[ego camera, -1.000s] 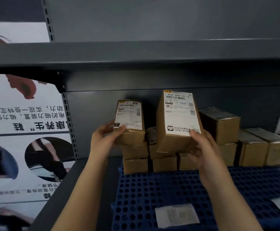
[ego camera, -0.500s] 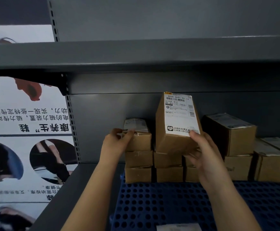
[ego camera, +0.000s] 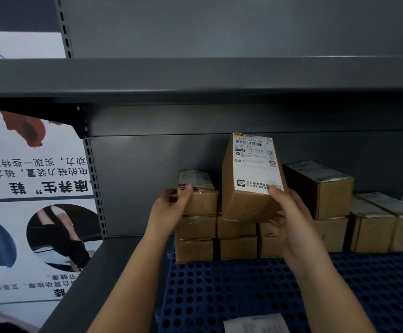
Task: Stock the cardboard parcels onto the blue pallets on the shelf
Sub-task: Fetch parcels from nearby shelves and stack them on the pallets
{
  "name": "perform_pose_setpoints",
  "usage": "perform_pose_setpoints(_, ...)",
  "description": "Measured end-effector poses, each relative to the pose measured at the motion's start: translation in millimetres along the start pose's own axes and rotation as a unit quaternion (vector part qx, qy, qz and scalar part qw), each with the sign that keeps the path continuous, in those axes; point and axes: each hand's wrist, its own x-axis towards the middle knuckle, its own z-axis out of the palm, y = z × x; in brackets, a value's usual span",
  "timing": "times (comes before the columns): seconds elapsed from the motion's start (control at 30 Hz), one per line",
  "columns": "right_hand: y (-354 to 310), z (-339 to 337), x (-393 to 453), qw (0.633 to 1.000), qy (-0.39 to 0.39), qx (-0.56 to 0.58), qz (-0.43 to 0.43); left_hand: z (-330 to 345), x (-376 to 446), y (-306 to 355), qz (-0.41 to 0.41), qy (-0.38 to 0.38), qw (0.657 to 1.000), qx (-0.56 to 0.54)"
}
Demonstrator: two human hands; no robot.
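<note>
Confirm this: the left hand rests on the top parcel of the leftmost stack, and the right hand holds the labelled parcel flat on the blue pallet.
Not quite. The left hand does rest on the top parcel of the leftmost stack, but the head view shows the right hand holding the labelled parcel raised and tilted above the middle stacks, not flat on the blue pallet.

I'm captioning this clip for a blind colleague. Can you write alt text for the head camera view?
A person's right hand holds a labelled cardboard parcel tilted above stacked parcels on a blue pallet, while the left hand grips the top parcel of the leftmost stack. More parcels line the grey shelf's back wall.
</note>
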Motion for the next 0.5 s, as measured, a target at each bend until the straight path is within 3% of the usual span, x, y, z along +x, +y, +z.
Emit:
perform_pose_setpoints(0.23, -4.5, 0.8, -14.8, 1.0, 0.005, 0.003, -0.007, -2.0, -9.2, -4.6, -0.005, -0.042, 0.999, -0.027)
perform_pose_setpoints(0.5, -11.0, -5.2, -27.1, 1.0, 0.02, -0.008, -0.019, -8.0, -15.4, -2.5, 0.01, -0.022, 0.999, -0.038)
